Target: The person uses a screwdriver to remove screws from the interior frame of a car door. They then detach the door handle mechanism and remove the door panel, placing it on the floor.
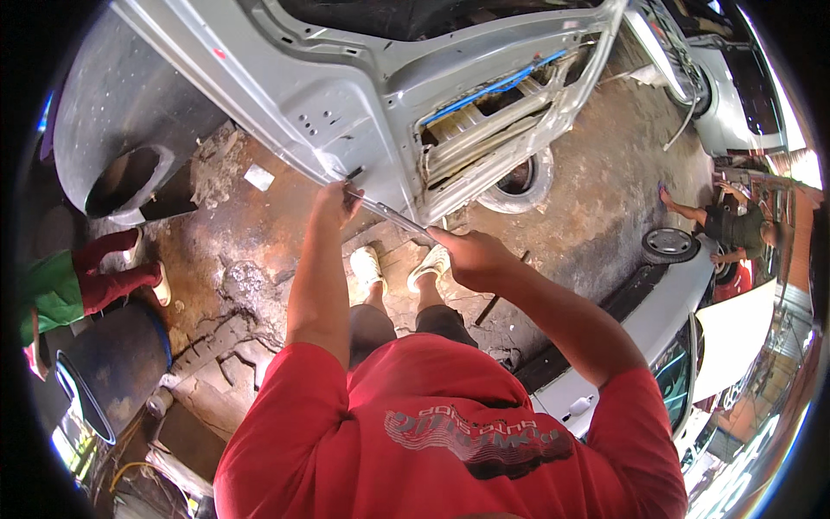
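Note:
A bare silver-grey car body panel [350, 91], with cut-outs and a blue strip in its frame, takes up the top middle. Its lower corner reaches down toward my hands. Between my hands runs a long, narrow grey metal bar [393, 214], slanting along that corner's edge. My left hand [340, 201] is closed around its upper left end. At its lower right end, my right hand [477, 258] grips it, thumb laid forward. My fingers cover both ends, so the bar's exact kind is hidden. Whether it touches the panel I cannot tell.
A tyre [521, 186] lies beyond the panel's corner. A grey bumper-like part [121, 112] and a dark blue drum [121, 363] are at left, near a person in green [56, 290]. At right are a silver car [635, 346] and another person [735, 227].

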`<state>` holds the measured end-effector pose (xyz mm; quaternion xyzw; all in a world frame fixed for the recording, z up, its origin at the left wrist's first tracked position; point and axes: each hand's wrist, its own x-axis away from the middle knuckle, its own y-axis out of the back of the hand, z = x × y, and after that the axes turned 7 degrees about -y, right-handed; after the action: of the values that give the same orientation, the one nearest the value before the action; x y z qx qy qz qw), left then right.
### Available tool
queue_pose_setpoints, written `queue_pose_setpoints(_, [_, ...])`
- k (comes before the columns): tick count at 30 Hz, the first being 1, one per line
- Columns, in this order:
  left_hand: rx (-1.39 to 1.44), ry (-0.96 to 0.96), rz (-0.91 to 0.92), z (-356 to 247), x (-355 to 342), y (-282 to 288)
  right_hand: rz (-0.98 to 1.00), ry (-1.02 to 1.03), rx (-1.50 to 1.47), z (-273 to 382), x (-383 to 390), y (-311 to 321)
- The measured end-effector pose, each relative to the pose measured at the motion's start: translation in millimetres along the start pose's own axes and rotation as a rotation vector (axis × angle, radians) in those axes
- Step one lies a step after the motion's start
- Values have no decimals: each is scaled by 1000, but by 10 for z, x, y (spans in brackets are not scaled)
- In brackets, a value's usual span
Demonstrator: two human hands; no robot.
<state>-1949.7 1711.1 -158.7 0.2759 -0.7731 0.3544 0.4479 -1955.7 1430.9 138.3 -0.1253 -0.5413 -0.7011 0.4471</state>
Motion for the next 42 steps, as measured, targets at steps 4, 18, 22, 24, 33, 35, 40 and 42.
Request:
queue_pose_setpoints(4, [-137,41,-62,-13,30,-117,14,49,119,243,-107,209])
queue_pose_setpoints(18, [146,174,101,18,-185,314,375,102,730,1543,-639,856])
queue_pose_setpoints(22, [283,-11,260,140,-149,560,244,126,319,680,-54,661])
queue_pose_setpoints(24, [160,-196,327,248,8,745,323,84,158,100,48,248])
queue_pose_setpoints(33, [-900,-76,113,95,-139,1779,324,-671,3,-2134,1602,-1581])
queue_pose_setpoints(35, [-1077,32,168,166,49,1887,322,-770,-52,-2487,2148,-2120])
queue_pose_setpoints(40, [-1216,242,188,560,322,1652,609,-906,-443,-3128,3190,-3269])
queue_pose_setpoints(42, [-1624,133,188,762,439,1355,610,-905,-543,-3239,3333,-3505])
